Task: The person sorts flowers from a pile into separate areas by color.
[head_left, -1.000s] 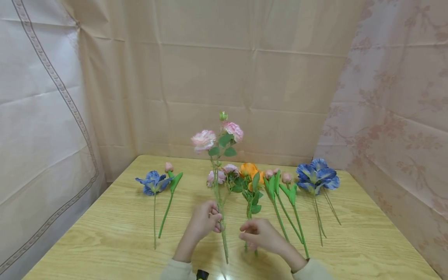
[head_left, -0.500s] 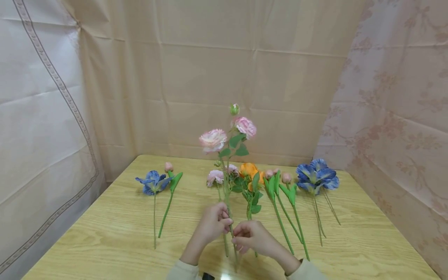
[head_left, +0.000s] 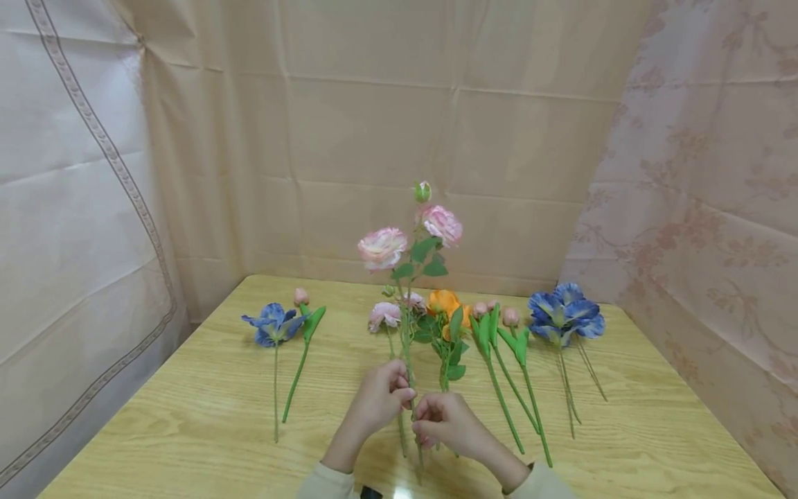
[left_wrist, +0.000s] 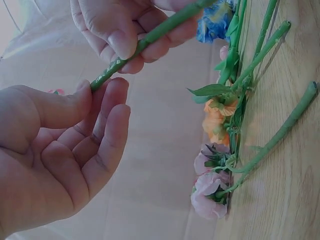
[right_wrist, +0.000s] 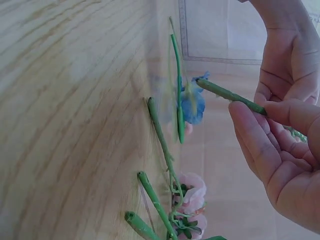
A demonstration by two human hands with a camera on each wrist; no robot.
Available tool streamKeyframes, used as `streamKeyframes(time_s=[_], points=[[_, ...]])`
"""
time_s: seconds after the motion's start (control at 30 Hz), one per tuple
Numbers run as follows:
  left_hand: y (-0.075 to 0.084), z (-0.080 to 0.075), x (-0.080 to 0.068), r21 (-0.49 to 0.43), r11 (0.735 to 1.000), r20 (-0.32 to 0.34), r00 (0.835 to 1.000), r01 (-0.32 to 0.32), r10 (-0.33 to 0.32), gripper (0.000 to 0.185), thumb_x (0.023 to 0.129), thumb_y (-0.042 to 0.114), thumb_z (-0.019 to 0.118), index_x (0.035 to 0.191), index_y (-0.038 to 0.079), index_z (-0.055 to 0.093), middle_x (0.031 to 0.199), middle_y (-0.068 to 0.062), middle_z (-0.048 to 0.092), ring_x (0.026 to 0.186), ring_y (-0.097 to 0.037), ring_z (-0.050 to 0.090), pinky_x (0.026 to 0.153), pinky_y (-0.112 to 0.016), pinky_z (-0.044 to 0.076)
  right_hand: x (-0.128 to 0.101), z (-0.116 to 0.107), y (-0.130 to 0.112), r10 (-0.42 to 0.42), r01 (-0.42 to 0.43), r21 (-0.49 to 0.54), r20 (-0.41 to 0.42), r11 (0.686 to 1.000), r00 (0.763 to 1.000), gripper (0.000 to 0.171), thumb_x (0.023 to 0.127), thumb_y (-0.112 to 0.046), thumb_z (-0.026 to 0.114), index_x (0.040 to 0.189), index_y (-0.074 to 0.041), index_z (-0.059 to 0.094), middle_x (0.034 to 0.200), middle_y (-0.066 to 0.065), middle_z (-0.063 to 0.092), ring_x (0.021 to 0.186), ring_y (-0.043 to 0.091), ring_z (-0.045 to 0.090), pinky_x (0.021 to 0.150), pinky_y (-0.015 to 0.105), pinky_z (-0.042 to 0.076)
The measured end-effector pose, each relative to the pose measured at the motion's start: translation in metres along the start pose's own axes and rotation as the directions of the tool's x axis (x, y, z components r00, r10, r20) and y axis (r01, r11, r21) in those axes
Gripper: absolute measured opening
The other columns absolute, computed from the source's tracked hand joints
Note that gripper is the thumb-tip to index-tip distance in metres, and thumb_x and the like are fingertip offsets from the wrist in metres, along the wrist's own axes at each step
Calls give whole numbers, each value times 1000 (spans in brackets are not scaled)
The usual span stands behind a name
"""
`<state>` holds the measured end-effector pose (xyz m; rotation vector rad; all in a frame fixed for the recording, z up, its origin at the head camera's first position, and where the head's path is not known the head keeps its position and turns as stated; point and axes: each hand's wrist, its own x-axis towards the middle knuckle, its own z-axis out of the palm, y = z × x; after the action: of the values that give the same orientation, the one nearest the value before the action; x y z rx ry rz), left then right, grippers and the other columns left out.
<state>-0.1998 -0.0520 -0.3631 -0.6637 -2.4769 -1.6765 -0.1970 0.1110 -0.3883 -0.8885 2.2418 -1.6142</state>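
An artificial pink flower with two blooms, a bud and green leaves stands upright above the table. My left hand pinches its stem between thumb and fingers. Just below, my right hand pinches the same green stem close to its lower end. In the right wrist view, the stem's cut end pokes out past my right fingertips. Behind the held stem, a paler pink flower lies on the table, with an orange flower to its right.
On the wooden table, a blue flower and a pink tulip lie at left. Several pink tulips and blue flowers lie at right. Behind hangs a beige curtain.
My left hand has moved right, carrying the pink flower slightly up and right. My right hand, apart from it before, now grips the lower stem. The flowers on the table lie as before.
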Motion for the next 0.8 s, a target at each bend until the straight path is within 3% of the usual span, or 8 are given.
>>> streamKeyframes(time_s=[0.27, 0.4, 0.63, 0.8], points=[[-1, -5, -2, 83, 996, 26, 1000, 12, -14, 8, 82, -3, 59, 87, -5, 53, 65, -6, 58, 53, -13, 55, 48, -20, 43, 2, 4, -1, 20, -21, -36, -20, 999, 1000, 6, 82, 4, 56, 80, 8, 54, 66, 11, 58, 54, 17, 59, 50, 27, 50], [-4, -8, -5, 171, 985, 28, 999, 26, -31, 19, 84, 6, 60, 97, -8, 56, 65, -6, 58, 51, -9, 52, 45, -21, 40, 6, 4, -2, 58, -60, -63, -33, 996, 998, 5, 82, 4, 57, 78, 8, 55, 64, 9, 57, 52, 24, 60, 49, 27, 50], [-8, -11, -5, 205, 977, 35, 997, 56, -64, 18, 85, 11, 59, 94, -5, 59, 62, -6, 55, 52, -19, 57, 41, -22, 37, 14, 5, 1, 109, -114, -86, -57, 990, 992, 7, 79, 8, 56, 72, 7, 54, 58, 7, 55, 47, 22, 59, 46, 28, 50], [-9, -12, -5, 208, 977, 57, 997, 48, -61, 16, 85, 10, 59, 92, -4, 59, 60, -5, 54, 51, -18, 56, 40, -20, 35, 22, 6, 5, 193, -201, -96, -86, 975, 977, 11, 80, 8, 56, 69, 5, 53, 57, 6, 54, 45, 16, 57, 46, 29, 50]])
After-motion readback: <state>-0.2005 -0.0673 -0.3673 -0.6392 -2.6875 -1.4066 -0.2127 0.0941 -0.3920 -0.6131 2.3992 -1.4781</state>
